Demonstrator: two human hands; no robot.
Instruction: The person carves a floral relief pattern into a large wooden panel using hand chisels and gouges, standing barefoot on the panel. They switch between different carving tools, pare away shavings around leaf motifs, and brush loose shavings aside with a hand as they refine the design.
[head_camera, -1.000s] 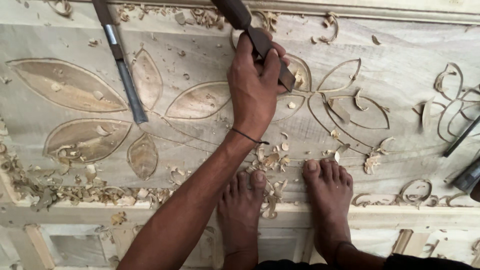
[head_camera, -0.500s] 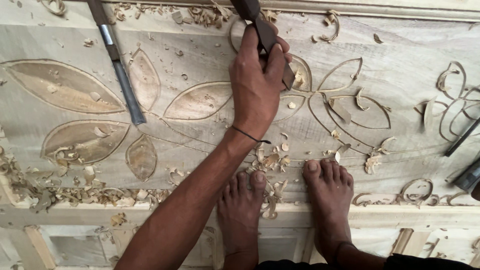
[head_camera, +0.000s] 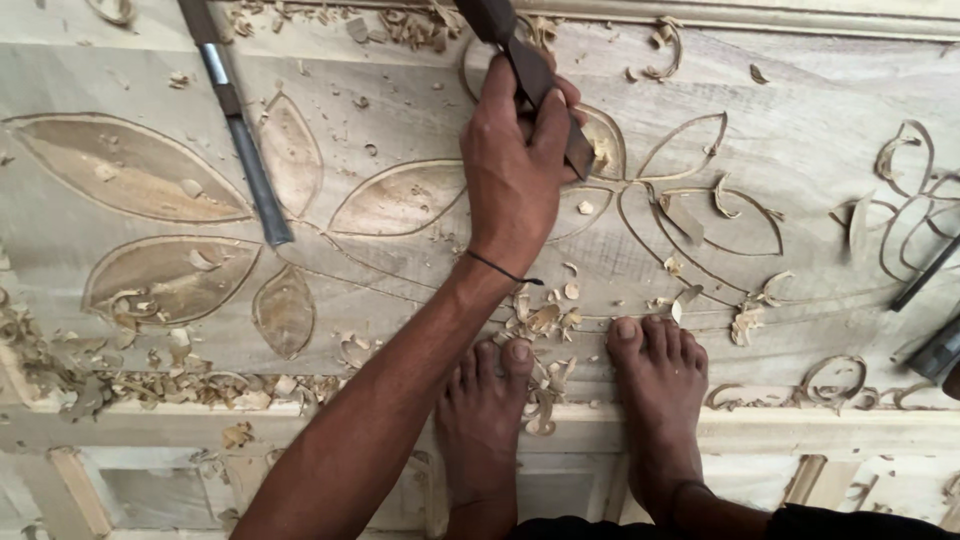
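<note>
The left hand (head_camera: 515, 170) grips a dark chisel (head_camera: 535, 75) against the carved wooden panel (head_camera: 400, 300) near its far edge; the right hand is unseen.

I see my left hand (head_camera: 515, 170) on the wood panel (head_camera: 800, 120), gripping a chisel (head_camera: 535, 75). Another chisel (head_camera: 240, 140) lies to its left. Wood chips (head_camera: 545, 320) sit between hand and feet (head_camera: 580, 400).

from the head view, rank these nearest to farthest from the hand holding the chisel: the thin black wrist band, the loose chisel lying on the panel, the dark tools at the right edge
Measured from the left hand:
1. Thin black wrist band, just below the hand on its own wrist.
2. Loose chisel, lying on the carved panel to the picture's left.
3. Dark tools, far off at the picture's right edge.
</note>
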